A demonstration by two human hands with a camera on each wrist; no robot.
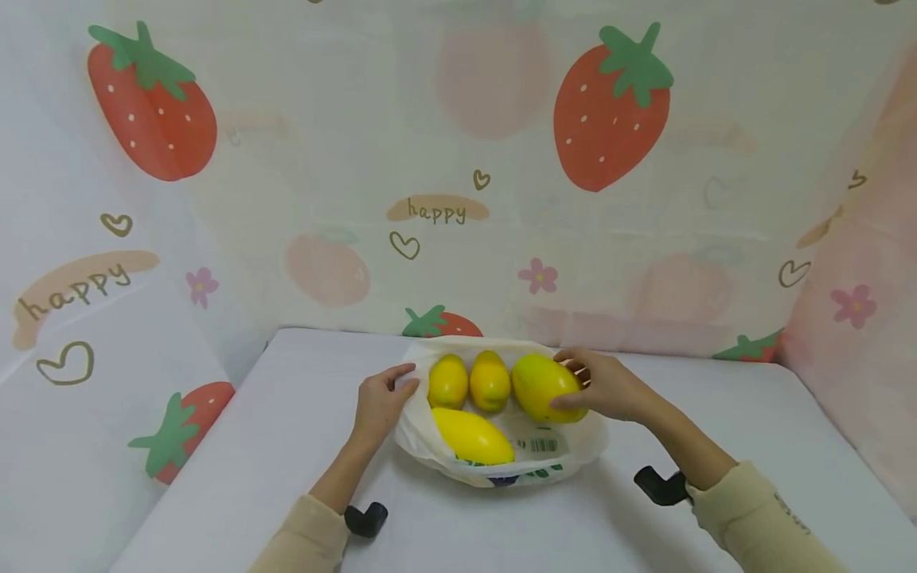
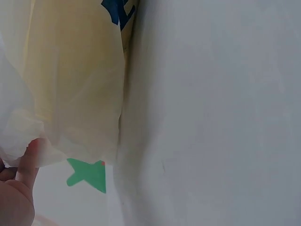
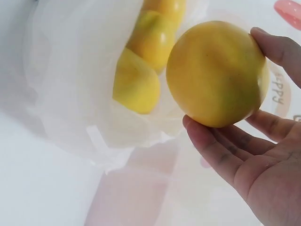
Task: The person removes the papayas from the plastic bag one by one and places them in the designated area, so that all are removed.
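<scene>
A white plastic bag (image 1: 587,442) stands with its mouth spread wide on the white table. My left hand (image 1: 380,404) pinches the bag's left rim between thumb and fingers; the left wrist view shows a fingertip (image 2: 34,147) against the thin plastic. My right hand (image 1: 614,390) grips a large yellow-green mango (image 1: 539,382) at the right side of the bag's mouth. In the right wrist view, thumb and fingers are spread around the mango (image 3: 216,75). Inside the bag lie two smaller yellow fruits (image 1: 490,382), side by side, and a long yellow mango (image 1: 471,436) at the front left.
The white table (image 1: 301,398) extends on both sides of the bag. Behind it hangs a pale curtain (image 1: 344,159) printed with strawberries, and more printed cloth closes off the left and right sides. A black strap end (image 1: 659,485) juts from each wrist.
</scene>
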